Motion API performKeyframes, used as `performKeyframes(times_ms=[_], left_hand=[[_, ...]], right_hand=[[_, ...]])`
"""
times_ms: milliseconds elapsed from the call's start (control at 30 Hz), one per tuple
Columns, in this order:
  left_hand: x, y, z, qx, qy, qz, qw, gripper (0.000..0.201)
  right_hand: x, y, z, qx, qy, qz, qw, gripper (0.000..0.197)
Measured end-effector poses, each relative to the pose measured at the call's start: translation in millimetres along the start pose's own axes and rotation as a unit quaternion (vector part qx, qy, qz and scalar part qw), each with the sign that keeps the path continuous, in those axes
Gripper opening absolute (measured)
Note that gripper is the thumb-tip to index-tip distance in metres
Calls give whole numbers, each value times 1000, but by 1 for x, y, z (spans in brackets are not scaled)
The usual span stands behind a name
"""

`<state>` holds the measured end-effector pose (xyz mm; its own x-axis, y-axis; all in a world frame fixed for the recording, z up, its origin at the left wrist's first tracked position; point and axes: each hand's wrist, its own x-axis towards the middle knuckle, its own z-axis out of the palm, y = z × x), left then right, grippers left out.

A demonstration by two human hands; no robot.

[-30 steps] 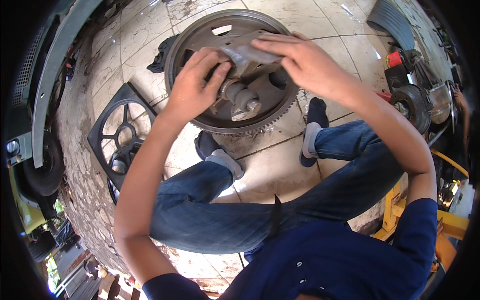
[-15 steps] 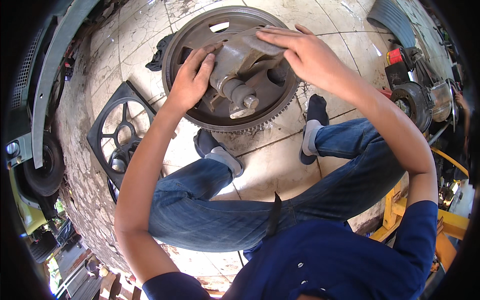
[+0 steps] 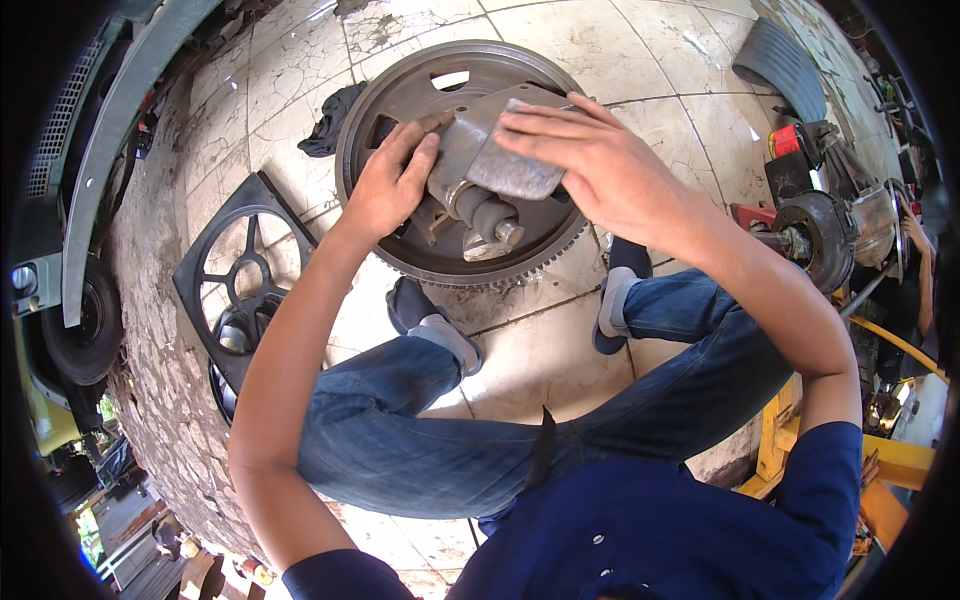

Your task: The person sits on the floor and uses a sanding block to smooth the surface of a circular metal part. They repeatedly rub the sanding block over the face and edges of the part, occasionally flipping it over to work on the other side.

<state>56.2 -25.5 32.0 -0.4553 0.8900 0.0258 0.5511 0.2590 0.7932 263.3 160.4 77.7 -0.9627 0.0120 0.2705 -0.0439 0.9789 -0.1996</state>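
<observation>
A large toothed flywheel (image 3: 352,150) lies flat on the tiles in front of my feet. On top of it stands a dark steel crankshaft (image 3: 482,212), its stubby end toward me. My left hand (image 3: 390,178) grips the left edge of the crankshaft's flat web, thumb and fingers bent against the metal. Under my right hand (image 3: 610,165) is a worn grey sheet (image 3: 515,172), which looks like sandpaper. The right fingers lie nearly straight across it, pressing it on the web, and its near edge hangs over the crankshaft's side.
A black fan shroud (image 3: 190,262) leans at the left, with a black rag (image 3: 330,120) near the flywheel. To the right are a ribbed dark mat (image 3: 782,65), greasy machine parts (image 3: 815,235) and a yellow frame (image 3: 775,430). Another person's arm (image 3: 922,250) shows at the far right.
My right hand has drawn the grey sheet toward me across the crankshaft's web, so more of the sheet shows. The left hand keeps its hold. The whole view has shifted slightly.
</observation>
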Motion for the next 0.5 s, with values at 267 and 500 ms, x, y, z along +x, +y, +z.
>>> performKeyframes(times_ms=[267,500], left_hand=[[1,-8,1,-4,1,4,1000,41],[1,-2,0,-9,-8,-10,1000,41]], right_hand=[[4,-4,1,-170,3,-8,985,50],[6,4,3,-107,-29,31,993,63]])
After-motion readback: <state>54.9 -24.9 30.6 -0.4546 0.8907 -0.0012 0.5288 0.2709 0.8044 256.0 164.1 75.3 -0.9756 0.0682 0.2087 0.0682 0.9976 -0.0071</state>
